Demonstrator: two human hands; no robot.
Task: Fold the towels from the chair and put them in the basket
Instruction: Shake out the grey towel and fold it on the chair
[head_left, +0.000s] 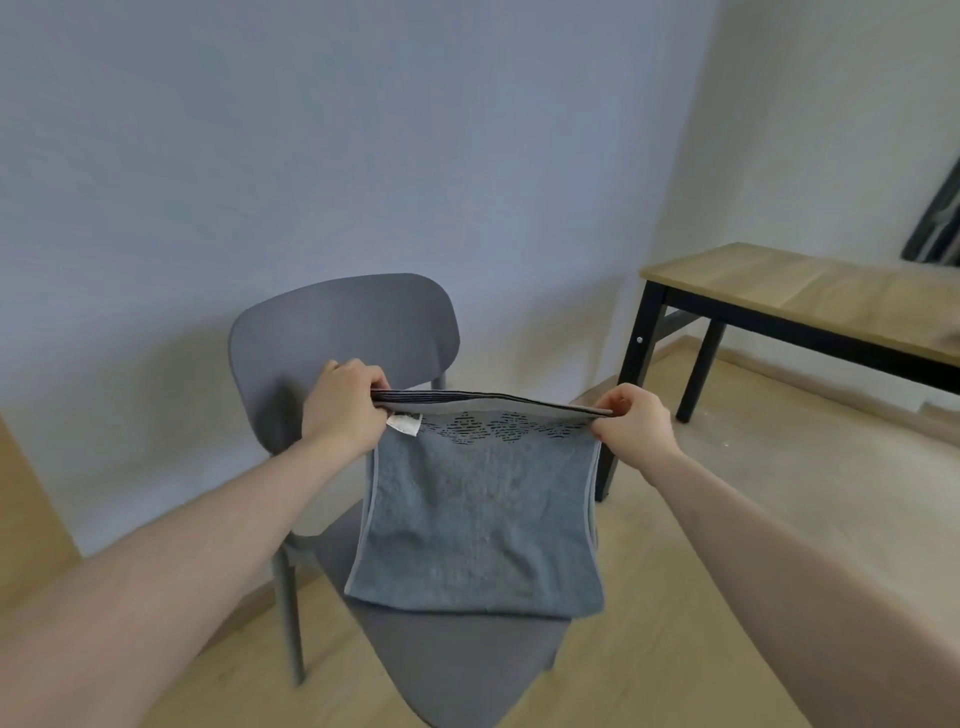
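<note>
The grey towel (480, 525) hangs doubled over in front of the grey chair (343, 332), its lower folded edge draped just onto the front of the seat. The left hand (343, 408) pinches the upper left corner, fingers curled over the stacked edges; the right hand (631, 423) pinches the upper right corner the same way, so the top edge is pulled taut and nearly level between them. Both side hems hang fairly straight. There is open floor (675, 597) to the right of the chair and around its legs. A small white label (404, 423) is sewn at the top left corner, just beside the left hand; any writing on it is too small to read. A dark woven pattern runs along the band below the top edge. A wooden bench (810, 296) with black legs stands well apart at the right, against pale walls
</note>
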